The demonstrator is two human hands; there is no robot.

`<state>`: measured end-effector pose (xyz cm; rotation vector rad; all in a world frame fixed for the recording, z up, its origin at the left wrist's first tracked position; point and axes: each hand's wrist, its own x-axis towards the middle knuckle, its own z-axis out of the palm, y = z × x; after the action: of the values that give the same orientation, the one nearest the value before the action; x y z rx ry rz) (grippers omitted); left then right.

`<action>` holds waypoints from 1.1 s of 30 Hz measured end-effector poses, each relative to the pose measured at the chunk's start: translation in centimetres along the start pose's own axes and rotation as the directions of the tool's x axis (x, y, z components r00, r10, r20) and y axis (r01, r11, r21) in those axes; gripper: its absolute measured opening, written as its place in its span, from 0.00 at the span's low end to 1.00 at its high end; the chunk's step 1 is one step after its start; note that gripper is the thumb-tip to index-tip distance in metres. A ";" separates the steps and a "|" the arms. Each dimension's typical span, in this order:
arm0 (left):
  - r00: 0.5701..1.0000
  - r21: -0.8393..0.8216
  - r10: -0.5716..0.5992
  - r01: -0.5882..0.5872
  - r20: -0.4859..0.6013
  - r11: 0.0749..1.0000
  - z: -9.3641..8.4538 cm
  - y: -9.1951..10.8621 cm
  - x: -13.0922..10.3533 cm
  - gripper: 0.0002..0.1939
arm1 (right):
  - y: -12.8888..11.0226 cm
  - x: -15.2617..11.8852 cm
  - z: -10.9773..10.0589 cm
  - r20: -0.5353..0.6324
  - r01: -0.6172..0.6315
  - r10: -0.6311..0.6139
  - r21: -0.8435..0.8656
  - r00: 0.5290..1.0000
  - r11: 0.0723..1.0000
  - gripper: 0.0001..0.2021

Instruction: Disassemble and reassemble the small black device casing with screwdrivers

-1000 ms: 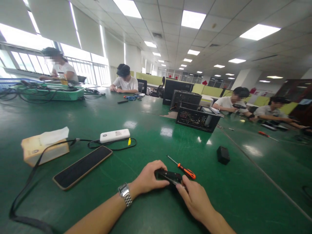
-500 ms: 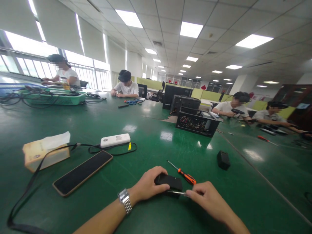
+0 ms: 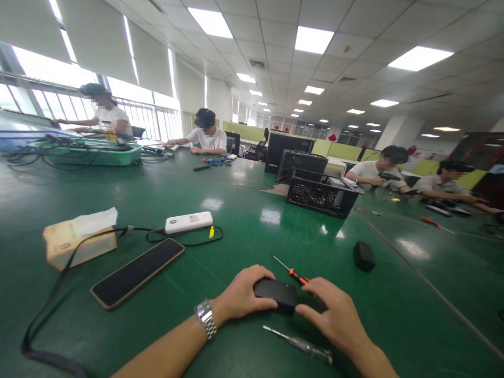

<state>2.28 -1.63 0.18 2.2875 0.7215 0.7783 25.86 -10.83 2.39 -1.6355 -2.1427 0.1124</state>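
Note:
My left hand [image 3: 246, 294], with a metal watch at the wrist, grips the left end of a small black box [image 3: 277, 295] on the green table. At the box's right end is my right hand [image 3: 331, 310], thumb and fingers apart, the thumb tip close to the box's corner. A screwdriver with a clear handle [image 3: 301, 344] lies in front of the box. Behind it rests an orange and black screwdriver [image 3: 293, 273], its handle end partly hidden by my right fingers.
A phone [image 3: 137, 273], a tissue pack [image 3: 81, 241] and a white device [image 3: 189, 222] with a black cable stand left. Another black block [image 3: 364, 256] is at right. Farther back are a computer case [image 3: 321, 194], a green basket [image 3: 126, 156] and several people.
The clear-handled screwdriver has left my right hand and now lies on the table. My right hand has opened beside the black box. One person at the back has stretched out an arm.

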 end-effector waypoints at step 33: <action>0.967 0.186 0.235 -0.214 -0.098 0.959 -0.5 0.8 -0.3 0.15 | 20.7 -4.2 -4.3 -0.388 -0.927 0.883 0.154 0.263 0.343 0.31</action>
<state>2.00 -2.21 0.94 2.5295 0.6085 0.9994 47.02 -9.46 -1.64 -2.4949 -0.6254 -0.0136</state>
